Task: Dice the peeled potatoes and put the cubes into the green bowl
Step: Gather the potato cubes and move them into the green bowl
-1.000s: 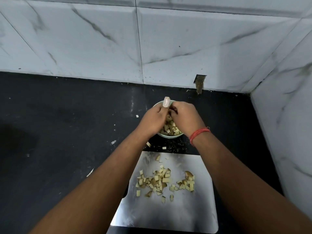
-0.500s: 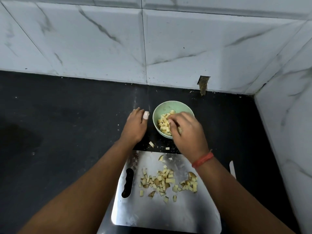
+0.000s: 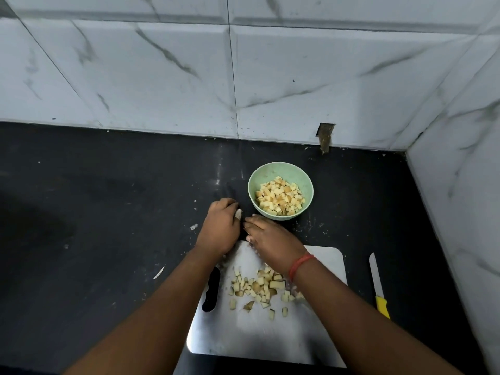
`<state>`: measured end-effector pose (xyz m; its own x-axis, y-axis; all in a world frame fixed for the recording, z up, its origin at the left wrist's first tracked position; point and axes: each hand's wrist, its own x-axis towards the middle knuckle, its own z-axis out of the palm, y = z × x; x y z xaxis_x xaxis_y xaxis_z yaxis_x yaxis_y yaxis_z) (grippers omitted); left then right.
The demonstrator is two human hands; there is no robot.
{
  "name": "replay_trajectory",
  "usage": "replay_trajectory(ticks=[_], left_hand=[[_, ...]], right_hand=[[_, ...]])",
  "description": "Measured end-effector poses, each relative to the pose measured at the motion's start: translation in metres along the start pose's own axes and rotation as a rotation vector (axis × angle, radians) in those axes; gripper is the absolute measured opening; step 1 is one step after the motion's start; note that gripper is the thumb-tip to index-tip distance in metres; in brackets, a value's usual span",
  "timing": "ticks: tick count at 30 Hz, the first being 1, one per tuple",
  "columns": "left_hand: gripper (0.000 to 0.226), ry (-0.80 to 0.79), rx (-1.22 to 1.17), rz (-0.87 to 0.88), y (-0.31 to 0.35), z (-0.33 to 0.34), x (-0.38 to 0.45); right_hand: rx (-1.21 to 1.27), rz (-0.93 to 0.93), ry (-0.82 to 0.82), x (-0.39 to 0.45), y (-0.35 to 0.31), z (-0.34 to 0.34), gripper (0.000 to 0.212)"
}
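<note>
— Where are the hands?
— Both sit at the far edge of the board (image 3: pixel 319 345), just short of the bowl (image 3: pixel 273 173). The left hand (image 3: pixel 220 231) has its fingers curled, with something pale showing at the tips; I can't tell what it is.
— And the right?
— The right hand (image 3: pixel 273 236) lies flat, fingers fairly straight and pointing left, close to the left hand. Whether it holds anything, I can't tell.
— The potato?
— A heap of cubes (image 3: pixel 281 198) fills the bowl on the dark worktop (image 3: pixel 108 212). More cubes lie scattered mid-board, partly under the right wrist.
— The knife?
— The knife (image 3: pixel 378 288) lies on the worktop right of the board, apart from both hands.
</note>
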<state>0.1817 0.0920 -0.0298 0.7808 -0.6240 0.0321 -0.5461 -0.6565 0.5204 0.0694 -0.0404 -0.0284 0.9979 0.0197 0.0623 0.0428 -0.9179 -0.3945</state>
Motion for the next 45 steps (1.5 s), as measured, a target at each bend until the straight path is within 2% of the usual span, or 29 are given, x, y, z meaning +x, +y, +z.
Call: replay_trajectory(ticks=[3,6,9,11,16,19,22,25,29,33,38,41,45], left_hand=[[0.034,-0.015,0.053,0.005,0.007,0.0,-0.015],[0.032,-0.044,0.123,-0.003,0.015,0.005,-0.031],[0.029,-0.053,0.125,-0.004,0.024,0.006,-0.039],[0.028,-0.08,0.114,0.001,0.028,0.005,-0.042],[0.027,-0.127,0.06,0.027,0.031,0.004,-0.05],[0.027,-0.132,0.009,0.063,0.029,0.008,-0.055],[0.029,-0.066,-0.081,0.046,0.028,0.01,-0.061],[0.042,-0.06,-0.057,0.065,0.026,0.012,-0.065],[0.043,-0.138,0.005,0.142,0.025,0.017,-0.069],[0.035,-0.108,0.014,0.18,0.026,0.015,-0.071],[0.031,-0.13,-0.008,0.218,0.026,0.016,-0.069],[0.028,-0.144,-0.042,0.25,0.023,0.015,-0.073],[0.035,-0.107,-0.093,0.231,0.021,0.016,-0.072]], right_hand=[[-0.015,-0.042,0.053,-0.012,0.003,-0.005,0.025],[-0.006,-0.057,0.091,-0.028,0.004,-0.007,0.016],[0.09,0.096,0.162,-0.037,0.006,-0.007,0.021],[0.06,0.18,0.199,-0.04,0.007,-0.004,0.029],[0.125,0.188,0.116,-0.043,-0.004,-0.001,0.041],[0.287,0.239,0.158,-0.042,-0.006,-0.007,0.037],[0.394,0.285,0.163,-0.041,-0.009,-0.017,0.034],[0.276,0.256,0.146,-0.039,-0.008,-0.017,0.038],[0.096,0.156,-0.01,-0.038,-0.01,-0.01,0.048],[0.114,0.158,0.056,-0.047,-0.009,-0.007,0.042],[0.141,0.141,0.052,-0.049,-0.012,-0.01,0.032],[0.19,0.111,0.03,-0.059,-0.009,-0.013,0.032],[0.214,0.204,0.143,-0.067,-0.001,-0.014,0.033]])
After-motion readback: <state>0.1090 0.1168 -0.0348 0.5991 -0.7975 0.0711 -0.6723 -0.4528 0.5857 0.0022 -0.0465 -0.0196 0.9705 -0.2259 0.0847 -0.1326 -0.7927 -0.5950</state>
